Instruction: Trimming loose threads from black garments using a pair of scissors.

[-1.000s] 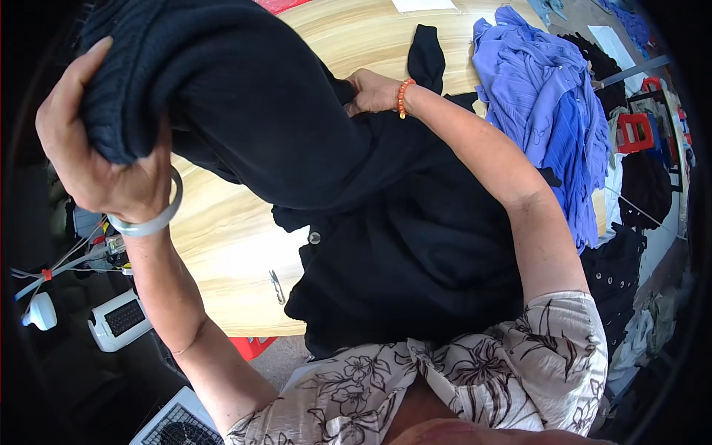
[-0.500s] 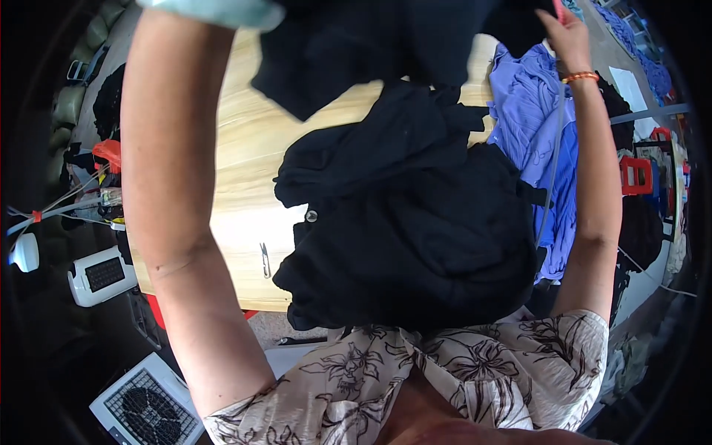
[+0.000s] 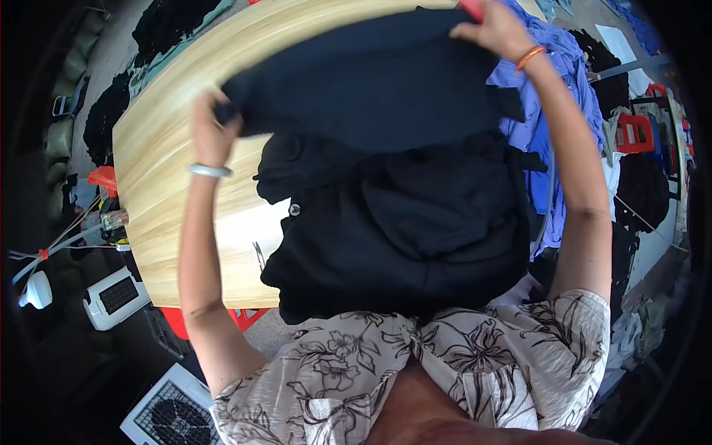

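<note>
A black piece of clothing [image 3: 378, 81] is stretched sideways over the far part of the wooden table. My left hand [image 3: 213, 127], with a pale bangle at the wrist, is closed on its left end. At its upper right end, my right hand [image 3: 498, 33] grips the cloth. Something red shows at those right fingers, too little of it to name. Below the held cloth, nearer my body, lies a heap of black garments [image 3: 415, 222], with a small shiny round piece [image 3: 295, 210] on its left edge. Small metal thread snips [image 3: 259, 255] rest left of the heap.
Purple and blue garments [image 3: 552, 67] lie at the table's right side. The pale wooden table [image 3: 163, 178] spreads out to the left. Beyond its left edge are a white lamp [image 3: 35, 291] and a white boxy device [image 3: 116, 298]. A red stool [image 3: 635, 133] stands far right.
My left hand has come down and back into view, now gripping the cloth's left end. The black cloth has been lowered and spread wide. My right hand has shifted left.
</note>
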Motion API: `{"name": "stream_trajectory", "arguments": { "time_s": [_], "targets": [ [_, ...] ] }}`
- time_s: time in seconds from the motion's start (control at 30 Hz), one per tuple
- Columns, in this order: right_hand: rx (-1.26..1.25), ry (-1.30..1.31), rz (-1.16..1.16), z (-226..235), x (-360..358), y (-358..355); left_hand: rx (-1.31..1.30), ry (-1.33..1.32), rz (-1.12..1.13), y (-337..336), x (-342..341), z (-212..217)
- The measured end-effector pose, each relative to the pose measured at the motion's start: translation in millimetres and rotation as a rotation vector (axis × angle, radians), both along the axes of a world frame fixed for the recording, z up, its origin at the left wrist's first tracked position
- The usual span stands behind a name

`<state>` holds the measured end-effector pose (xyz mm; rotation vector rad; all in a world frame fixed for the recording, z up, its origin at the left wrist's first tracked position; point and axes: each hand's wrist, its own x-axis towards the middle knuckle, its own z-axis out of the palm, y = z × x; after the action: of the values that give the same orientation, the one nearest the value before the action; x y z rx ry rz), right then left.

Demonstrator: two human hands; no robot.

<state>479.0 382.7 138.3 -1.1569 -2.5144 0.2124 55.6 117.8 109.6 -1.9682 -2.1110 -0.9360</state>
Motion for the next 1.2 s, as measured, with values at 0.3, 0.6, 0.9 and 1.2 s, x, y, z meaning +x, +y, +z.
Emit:
{"name": "stream_trajectory", "arguments": {
  "time_s": [0.3,0.6,0.9,1.2],
  "targets": [
    [-0.429,-0.323,0.102,-67.8,1.8,-61.0,-0.433,-0.691,0.093,-24.8,39.8,-107.6],
    [-0.314,-0.467,-0.05,-58.1,23.2,-40.9,-0.839,-0.48,0.01,9.4,4.9,-121.0],
    [0.201,-0.198,-0.222,-10.3,-9.1,-21.9,-0.79,-0.463,0.008,12.4,6.1,-122.9],
    [0.28,-0.14,-0.252,-12.1,15.5,6.4,-0.012,0.019,0.306,23.6,-4.8,-66.5]
  ]
}}
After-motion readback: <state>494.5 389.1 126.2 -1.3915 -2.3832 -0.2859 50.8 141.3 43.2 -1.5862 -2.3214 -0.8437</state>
